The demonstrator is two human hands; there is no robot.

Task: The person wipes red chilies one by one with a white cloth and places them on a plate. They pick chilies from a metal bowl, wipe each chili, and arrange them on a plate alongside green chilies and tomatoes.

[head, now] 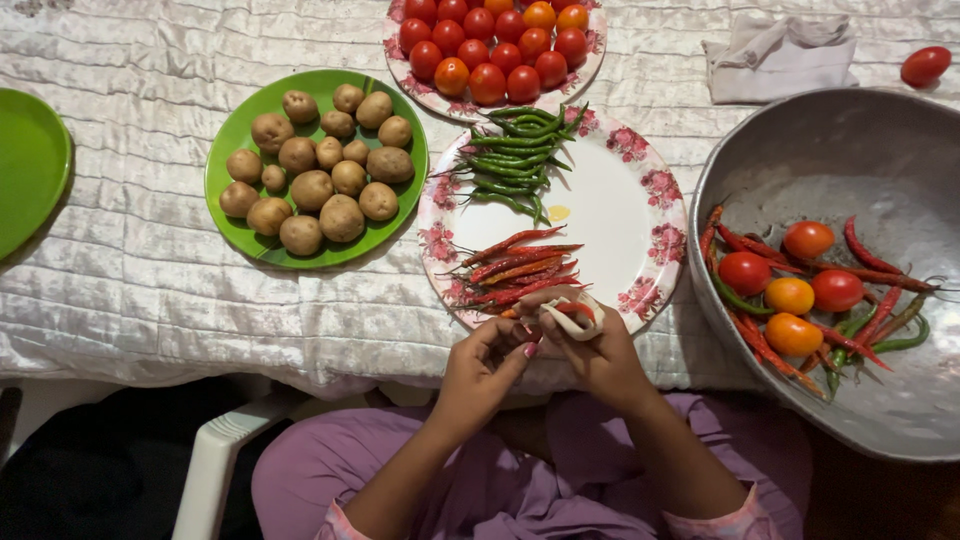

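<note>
- The right hand [597,352] pinches a red chilli [572,309] at the near rim of the floral plate [610,215]; the chilli is mostly hidden, so its long axis cannot be told.
- The left hand [487,362] curls closed beside it, fingertips touching the right hand.
- Just beyond lie red chillies [520,265] pointing left-right.
- A metal basin [860,150] sits to the right.

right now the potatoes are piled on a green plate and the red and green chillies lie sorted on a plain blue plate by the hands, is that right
Not quite. The potatoes do sit on a green plate, but the red chillies and green chillies lie on a white plate with a pink floral rim, not a plain blue one. The head view shows it, with the left hand and right hand at its near edge.
</note>
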